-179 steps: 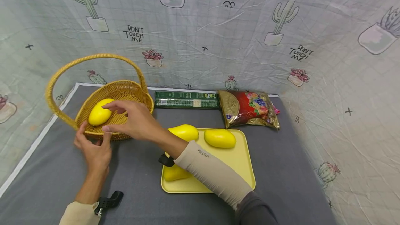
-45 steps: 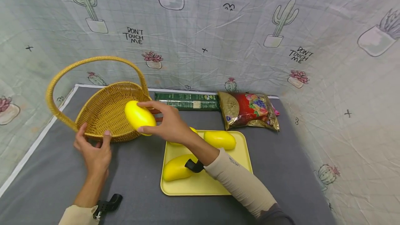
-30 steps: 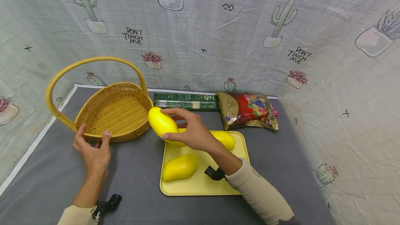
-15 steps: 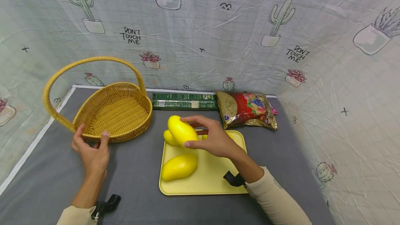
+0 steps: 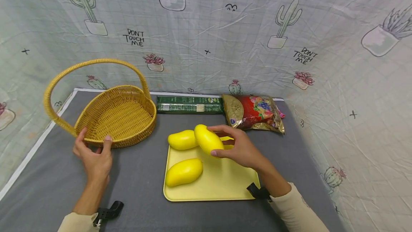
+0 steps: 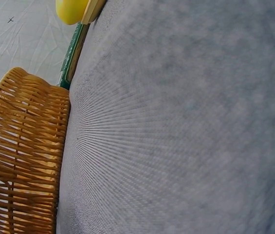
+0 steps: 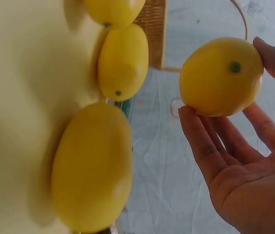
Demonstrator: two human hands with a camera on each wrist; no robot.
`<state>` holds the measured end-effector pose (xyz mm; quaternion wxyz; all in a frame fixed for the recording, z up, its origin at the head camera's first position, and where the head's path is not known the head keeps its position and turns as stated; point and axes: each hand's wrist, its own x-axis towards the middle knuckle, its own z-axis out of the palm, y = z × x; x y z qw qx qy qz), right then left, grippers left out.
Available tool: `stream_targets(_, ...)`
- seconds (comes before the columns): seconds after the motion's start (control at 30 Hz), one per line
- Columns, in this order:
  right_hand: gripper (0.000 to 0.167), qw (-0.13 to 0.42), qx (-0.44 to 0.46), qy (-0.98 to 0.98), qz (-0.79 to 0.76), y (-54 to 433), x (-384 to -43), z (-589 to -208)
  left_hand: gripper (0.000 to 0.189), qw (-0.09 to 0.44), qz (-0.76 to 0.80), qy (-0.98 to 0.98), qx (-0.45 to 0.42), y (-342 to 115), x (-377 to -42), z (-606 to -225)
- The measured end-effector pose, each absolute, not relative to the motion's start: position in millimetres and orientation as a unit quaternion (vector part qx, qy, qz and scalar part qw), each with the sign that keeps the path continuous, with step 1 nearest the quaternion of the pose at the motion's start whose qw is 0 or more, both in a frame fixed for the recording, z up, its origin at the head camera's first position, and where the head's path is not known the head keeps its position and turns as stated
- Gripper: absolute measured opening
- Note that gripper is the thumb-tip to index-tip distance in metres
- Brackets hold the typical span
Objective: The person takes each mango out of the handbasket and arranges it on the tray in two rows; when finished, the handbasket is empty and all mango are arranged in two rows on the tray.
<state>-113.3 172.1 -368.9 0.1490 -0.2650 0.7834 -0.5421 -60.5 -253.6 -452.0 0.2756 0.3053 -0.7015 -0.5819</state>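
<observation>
My right hand (image 5: 239,149) holds a yellow mango (image 5: 207,140) between thumb and fingertips, raised over the pale yellow tray (image 5: 225,182). In the right wrist view, that held mango (image 7: 220,78) shows a green stem spot and is clear of the tray. Two other mangoes lie at the tray's left, a back one (image 5: 181,140) and a front one (image 5: 184,172). A third, at the back right, is mostly hidden by the right hand. My left hand (image 5: 96,160) grips the near rim of a wicker basket (image 5: 138,137), whose inside shows no fruit.
Behind the tray lie a flat green packet (image 5: 190,105) and a gold-and-red bag (image 5: 254,113), along the back edge of the grey tabletop (image 5: 138,185). A cactus-print curtain (image 5: 206,28) hangs behind them. The basket's tall handle (image 5: 106,60) arches over its opening.
My right hand has lifted the mango out of the basket and carried it right, over the tray. The left hand has stayed at the basket rim.
</observation>
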Motion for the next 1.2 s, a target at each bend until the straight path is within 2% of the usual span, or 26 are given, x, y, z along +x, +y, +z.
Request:
stream_targets(0.27,0.064,0.134,-0.233,0.814,-0.515,199.6,-104.8,-366.6,0.068,0.27,-0.573,-0.71,0.307,-253.2,-57.7,-452.1)
stream_targets(0.63,0.062,0.114,-0.248,0.826,-0.494,236.2,-103.3,-376.8,0.068,0.269,-0.572,-0.713,0.305,-253.5,-56.6,-449.1)
stream_targets(1.0,0.063,0.147,-0.263,0.833,-0.464,264.2,-94.1,-388.9,0.068,0.269,-0.59,-0.701,0.297,-250.0,-56.4,-445.5)
stream_targets(1.2,0.066,0.15,-0.305,0.833,-0.437,261.7,-88.0,-393.6,0.068,0.257,-0.605,-0.693,0.296,-250.4,-56.7,-441.8)
